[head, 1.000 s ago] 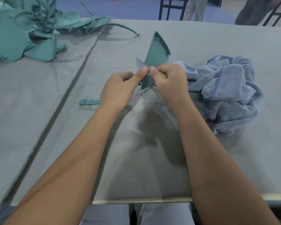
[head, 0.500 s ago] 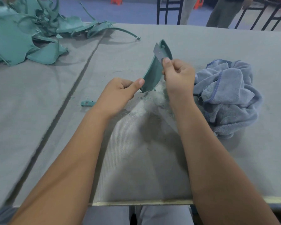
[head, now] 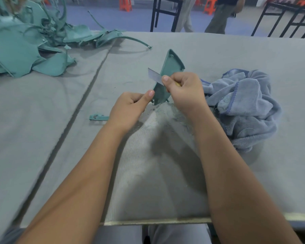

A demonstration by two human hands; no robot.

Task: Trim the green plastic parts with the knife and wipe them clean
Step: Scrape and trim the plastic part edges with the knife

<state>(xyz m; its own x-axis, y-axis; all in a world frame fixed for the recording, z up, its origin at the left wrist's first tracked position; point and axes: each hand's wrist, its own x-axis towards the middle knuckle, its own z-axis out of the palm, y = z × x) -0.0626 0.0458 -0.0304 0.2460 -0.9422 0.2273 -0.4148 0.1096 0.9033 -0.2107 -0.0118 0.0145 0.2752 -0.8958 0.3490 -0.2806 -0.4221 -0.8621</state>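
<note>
We stand the green part upright at table centre, left hand pinching its near end to steady it, while our right hand grips the knife, blade across its left edge for trimming.

A green plastic part, a flat, curved, roughly triangular shell with a rounded tip, stands nearly upright above the middle of the tabletop, tip pointing to the far edge and its lower end down by the tabletop. The knife has a thin grey blade laid across the part's left edge, pointing left; a bit of yellow handle shows. A heap of more green plastic parts fills the far left corner. One small green piece lies flat left of centre. A crumpled blue-grey cloth sits toward the right edge.
</note>
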